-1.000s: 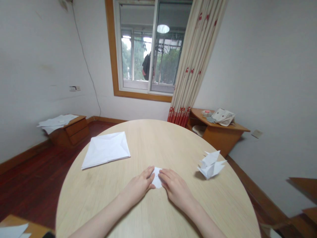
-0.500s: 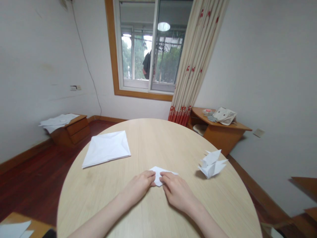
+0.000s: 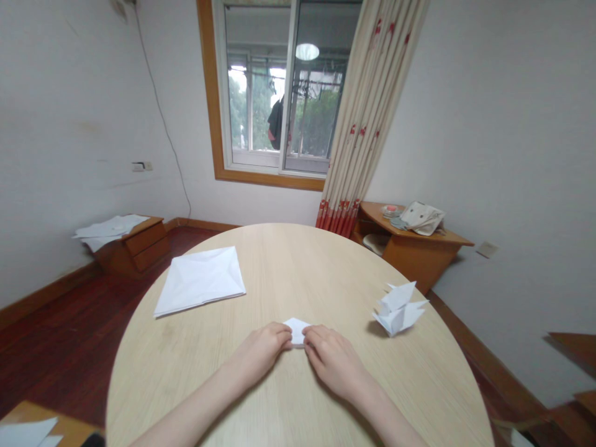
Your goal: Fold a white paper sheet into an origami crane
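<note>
A small piece of folded white paper (image 3: 298, 332) lies on the round wooden table (image 3: 298, 267), a pointed corner facing away from me. My left hand (image 3: 270, 343) grips its left edge, fingers curled and pressed together. On the opposite edge, my right hand (image 3: 329, 355) holds the paper the same way. Fingers cover both sides of it, so only the middle shows. Off to the right of my right hand sits a folded paper figure (image 3: 399, 309) with several pointed tips.
A stack of white paper sheets (image 3: 201, 280) lies at the table's left. Beyond the table stand a low drawer cabinet (image 3: 148, 241) with papers on top and a corner desk (image 3: 419, 248) bearing a cloth bag (image 3: 423, 217). A curtain (image 3: 363, 118) hangs beside the window (image 3: 279, 93).
The paper's right-hand point no longer shows beyond my right fingers, and its near corner now looks like a straight edge. Both hands have shifted only slightly.
</note>
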Motion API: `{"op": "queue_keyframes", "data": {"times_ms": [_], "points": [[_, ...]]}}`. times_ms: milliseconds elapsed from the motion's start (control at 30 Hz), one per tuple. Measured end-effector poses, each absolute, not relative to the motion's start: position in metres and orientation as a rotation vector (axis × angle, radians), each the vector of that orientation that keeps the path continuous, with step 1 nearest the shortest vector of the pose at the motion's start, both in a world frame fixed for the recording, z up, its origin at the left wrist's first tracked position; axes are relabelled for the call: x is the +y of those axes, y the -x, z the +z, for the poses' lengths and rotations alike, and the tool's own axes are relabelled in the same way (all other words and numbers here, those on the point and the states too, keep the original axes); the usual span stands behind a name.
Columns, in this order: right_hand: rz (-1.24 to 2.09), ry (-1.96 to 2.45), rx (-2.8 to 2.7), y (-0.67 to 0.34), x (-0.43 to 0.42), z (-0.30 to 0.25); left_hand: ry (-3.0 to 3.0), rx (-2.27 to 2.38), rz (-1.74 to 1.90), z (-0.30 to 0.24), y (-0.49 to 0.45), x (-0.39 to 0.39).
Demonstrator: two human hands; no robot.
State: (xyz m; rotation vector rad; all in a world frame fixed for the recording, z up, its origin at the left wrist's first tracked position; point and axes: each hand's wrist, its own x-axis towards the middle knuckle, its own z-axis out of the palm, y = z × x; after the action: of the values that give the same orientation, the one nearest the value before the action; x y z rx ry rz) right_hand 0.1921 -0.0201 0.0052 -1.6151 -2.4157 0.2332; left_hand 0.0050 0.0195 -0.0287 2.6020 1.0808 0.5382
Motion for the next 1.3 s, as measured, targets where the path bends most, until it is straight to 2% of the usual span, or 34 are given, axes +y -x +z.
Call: {"op": "queue_keyframes", "data": {"times_ms": [800, 1000, 1300], "points": [[-0.004, 1.533, -2.391, -0.188, -0.008, -0.014, -2.471, 1.166, 0.742, -0.032, -0.013, 0.016], [0.018, 1.576, -2.392, -0.185, -0.009, -0.020, -2.412, 1.204, 0.774, -0.031, -0.017, 0.015], [0.182, 1.590, -2.331, -0.189, -0.004, -0.019, -2.444, 1.269, 0.618, -0.026, -0.012, 0.019]]}}
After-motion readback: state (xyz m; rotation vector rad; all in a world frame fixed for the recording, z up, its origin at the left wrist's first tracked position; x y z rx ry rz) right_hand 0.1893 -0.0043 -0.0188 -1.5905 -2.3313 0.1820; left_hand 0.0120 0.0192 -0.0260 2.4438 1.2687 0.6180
